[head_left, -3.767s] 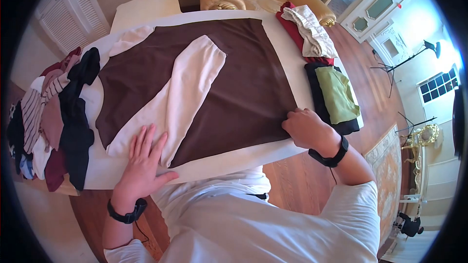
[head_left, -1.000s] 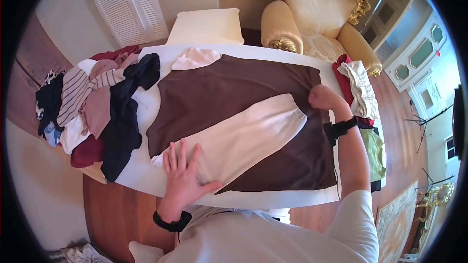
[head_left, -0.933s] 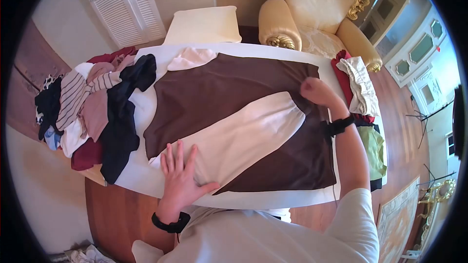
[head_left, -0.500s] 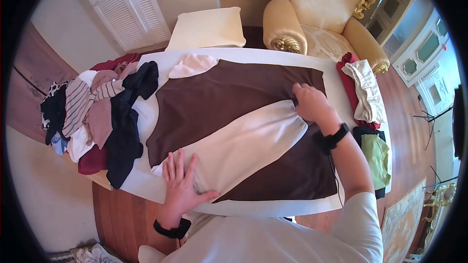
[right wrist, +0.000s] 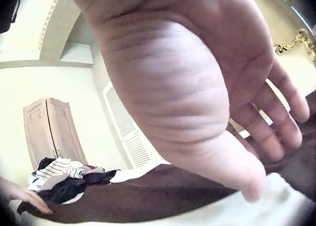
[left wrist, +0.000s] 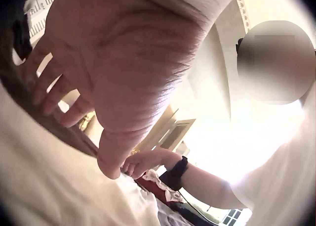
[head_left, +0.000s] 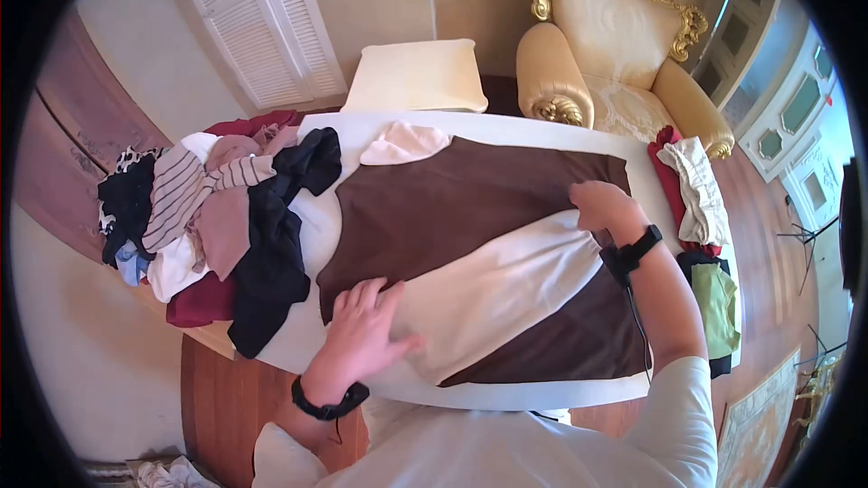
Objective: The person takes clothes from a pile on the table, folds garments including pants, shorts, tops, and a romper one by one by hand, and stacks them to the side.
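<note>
A brown garment (head_left: 434, 212) lies spread on the white table (head_left: 533, 393), with one pale sleeve (head_left: 497, 294) laid slantwise across it and another pale piece (head_left: 404, 143) at its far left. My left hand (head_left: 360, 334) is over the sleeve's near left end, fingers spread and slightly bent; in the left wrist view the left hand (left wrist: 113, 63) has its palm above the cloth. At the sleeve's cuff end, my right hand (head_left: 608, 210) is over the brown cloth. The right wrist view shows the right hand (right wrist: 197, 82) with loosely bent fingers and nothing held in them.
A heap of mixed clothes (head_left: 226, 226) covers the table's left end. Folded white cloth (head_left: 696, 190) on red, and green cloth (head_left: 714, 307) on black, lie along the right edge. Beyond the table stand a cream stool (head_left: 416, 77) and a gilded armchair (head_left: 615, 45).
The left hand's fingers have bent and moved a little off the sleeve's near end. The right hand went from the right side of the garment to the cuff, and the sleeve now shows more creases.
</note>
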`<state>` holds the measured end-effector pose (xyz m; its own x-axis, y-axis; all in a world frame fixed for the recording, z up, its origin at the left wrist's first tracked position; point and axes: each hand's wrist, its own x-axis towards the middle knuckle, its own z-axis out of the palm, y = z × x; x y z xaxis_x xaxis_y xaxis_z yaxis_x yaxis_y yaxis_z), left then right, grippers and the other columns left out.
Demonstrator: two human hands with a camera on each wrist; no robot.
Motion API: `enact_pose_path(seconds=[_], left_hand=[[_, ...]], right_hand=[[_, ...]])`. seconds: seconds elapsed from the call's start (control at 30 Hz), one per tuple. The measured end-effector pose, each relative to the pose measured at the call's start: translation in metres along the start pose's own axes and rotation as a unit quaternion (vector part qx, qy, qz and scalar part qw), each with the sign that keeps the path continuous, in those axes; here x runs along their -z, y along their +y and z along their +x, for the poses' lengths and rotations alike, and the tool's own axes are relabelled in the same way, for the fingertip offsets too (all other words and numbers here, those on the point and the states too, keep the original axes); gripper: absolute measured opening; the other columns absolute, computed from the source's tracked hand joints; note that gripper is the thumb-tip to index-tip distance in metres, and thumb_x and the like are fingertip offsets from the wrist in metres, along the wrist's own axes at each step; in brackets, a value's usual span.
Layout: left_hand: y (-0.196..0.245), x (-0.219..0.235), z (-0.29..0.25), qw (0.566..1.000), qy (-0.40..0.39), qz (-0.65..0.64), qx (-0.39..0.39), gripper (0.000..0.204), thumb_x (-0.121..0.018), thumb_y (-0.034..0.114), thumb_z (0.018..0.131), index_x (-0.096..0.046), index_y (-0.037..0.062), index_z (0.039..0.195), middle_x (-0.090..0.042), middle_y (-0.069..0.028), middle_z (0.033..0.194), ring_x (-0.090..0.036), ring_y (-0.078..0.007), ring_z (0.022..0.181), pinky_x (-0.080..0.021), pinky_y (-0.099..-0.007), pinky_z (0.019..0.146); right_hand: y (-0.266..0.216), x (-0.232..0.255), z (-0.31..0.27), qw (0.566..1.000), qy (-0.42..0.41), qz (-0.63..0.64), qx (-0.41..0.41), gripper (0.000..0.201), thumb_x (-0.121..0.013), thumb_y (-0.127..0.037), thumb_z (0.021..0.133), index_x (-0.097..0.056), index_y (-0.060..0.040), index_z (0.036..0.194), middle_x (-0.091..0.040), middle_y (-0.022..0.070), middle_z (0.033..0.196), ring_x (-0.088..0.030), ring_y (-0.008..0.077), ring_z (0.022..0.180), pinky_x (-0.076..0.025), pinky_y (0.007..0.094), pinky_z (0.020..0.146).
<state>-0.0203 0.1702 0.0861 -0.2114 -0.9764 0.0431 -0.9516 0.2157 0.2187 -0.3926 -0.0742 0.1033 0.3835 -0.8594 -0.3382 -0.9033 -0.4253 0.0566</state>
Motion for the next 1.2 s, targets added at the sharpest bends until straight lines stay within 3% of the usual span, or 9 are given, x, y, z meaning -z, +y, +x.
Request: enact_pose_path(seconds=[0.13, 0.5, 0.63, 0.7, 0.9, 0.97, 1.03, 1.13, 1.2], left_hand=[[-0.026, 0.021, 0.07, 0.994, -0.007, -0.105, 0.001, 0.067, -0.076, 0.046, 0.087, -0.059, 0.0007, 0.134, -0.067, -0.0206, 0.118, -0.065, -0.0367, 0.109, -0.053, -0.0432, 0.093], [-0.13, -0.027, 0.18, 0.95, 0.2, -0.213, 0.112, 0.052, -0.076, 0.039, 0.086, -0.066, -0.001, 0.119, -0.067, -0.0261, 0.108, -0.064, -0.0413, 0.108, -0.051, -0.0451, 0.097], [-0.144, -0.031, 0.188, 0.925, 0.19, -0.306, 0.119, 0.048, -0.076, 0.037, 0.086, -0.067, 0.0002, 0.116, -0.068, -0.022, 0.106, -0.065, -0.0383, 0.107, -0.051, -0.0472, 0.093], [-0.146, -0.034, 0.189, 0.923, 0.186, -0.308, 0.135, 0.047, -0.075, 0.036, 0.088, -0.066, 0.0005, 0.117, -0.069, -0.0204, 0.104, -0.067, -0.0362, 0.102, -0.053, -0.0445, 0.09], [-0.147, -0.035, 0.188, 0.905, 0.203, -0.329, 0.175, 0.042, -0.069, 0.029, 0.093, -0.061, 0.0011, 0.123, -0.07, -0.0208, 0.104, -0.069, -0.0367, 0.098, -0.054, -0.0448, 0.086], [-0.153, -0.044, 0.194, 0.909, 0.235, -0.301, 0.169, 0.032, -0.058, 0.015, 0.093, -0.059, -0.0034, 0.119, -0.069, -0.0257, 0.107, -0.067, -0.0422, 0.103, -0.053, -0.0501, 0.09], [-0.156, -0.045, 0.193, 0.902, 0.247, -0.324, 0.142, 0.03, -0.056, 0.01, 0.09, -0.063, -0.004, 0.115, -0.069, -0.0279, 0.107, -0.066, -0.0424, 0.105, -0.052, -0.0501, 0.091], [-0.156, -0.053, 0.197, 0.892, 0.278, -0.327, 0.145, 0.026, -0.057, 0.009, 0.09, -0.066, -0.0015, 0.111, -0.07, -0.0261, 0.104, -0.067, -0.0415, 0.104, -0.053, -0.0488, 0.091], [-0.158, -0.056, 0.198, 0.9, 0.273, -0.313, 0.136, 0.023, -0.055, 0.007, 0.093, -0.067, 0.0008, 0.112, -0.071, -0.0227, 0.105, -0.067, -0.0405, 0.102, -0.053, -0.0483, 0.089]], right_hand=[[-0.046, 0.026, 0.059, 0.982, 0.167, 0.058, 0.067, 0.027, -0.067, -0.013, 0.08, -0.068, -0.0017, 0.104, -0.072, 0.0212, 0.104, -0.068, 0.0408, 0.102, -0.054, 0.0491, 0.09], [-0.152, 0.038, 0.25, 0.921, 0.293, 0.23, 0.118, 0.032, -0.061, -0.016, 0.085, -0.07, -0.0033, 0.113, -0.074, 0.0204, 0.105, -0.072, 0.0336, 0.1, -0.056, 0.0434, 0.088], [-0.171, 0.049, 0.267, 0.93, 0.275, 0.227, 0.088, 0.036, -0.068, -0.021, 0.083, -0.073, -0.0036, 0.113, -0.075, 0.0209, 0.102, -0.074, 0.0336, 0.094, -0.058, 0.0426, 0.084], [-0.176, 0.053, 0.272, 0.957, 0.144, 0.227, 0.106, 0.038, -0.073, -0.025, 0.079, -0.075, -0.0029, 0.109, -0.075, 0.0199, 0.093, -0.075, 0.0327, 0.087, -0.059, 0.042, 0.081], [-0.206, 0.085, 0.161, 0.89, 0.231, 0.357, 0.162, 0.022, -0.073, -0.013, 0.081, -0.071, 0.0005, 0.098, -0.072, 0.0076, 0.084, -0.066, 0.0178, 0.076, -0.052, 0.0345, 0.07], [-0.202, 0.085, 0.11, 0.928, 0.107, 0.224, 0.277, 0.019, -0.073, -0.014, 0.085, -0.071, -0.001, 0.099, -0.071, 0.005, 0.086, -0.065, 0.0139, 0.081, -0.052, 0.0314, 0.075], [-0.197, 0.084, 0.076, 0.87, -0.155, 0.244, 0.399, 0.016, -0.073, -0.015, 0.09, -0.071, -0.003, 0.1, -0.068, 0.0029, 0.087, -0.063, 0.0105, 0.084, -0.051, 0.0289, 0.078], [-0.199, 0.101, 0.068, 0.924, -0.205, 0.149, 0.287, 0.012, -0.071, -0.012, 0.093, -0.071, -0.003, 0.101, -0.069, 0.0029, 0.087, -0.063, 0.0101, 0.084, -0.052, 0.0283, 0.079], [-0.175, 0.08, 0.107, 0.915, -0.067, 0.291, 0.271, 0.012, -0.069, -0.009, 0.093, -0.072, -0.0018, 0.103, -0.071, 0.0038, 0.089, -0.064, 0.0107, 0.083, -0.052, 0.0286, 0.077]])
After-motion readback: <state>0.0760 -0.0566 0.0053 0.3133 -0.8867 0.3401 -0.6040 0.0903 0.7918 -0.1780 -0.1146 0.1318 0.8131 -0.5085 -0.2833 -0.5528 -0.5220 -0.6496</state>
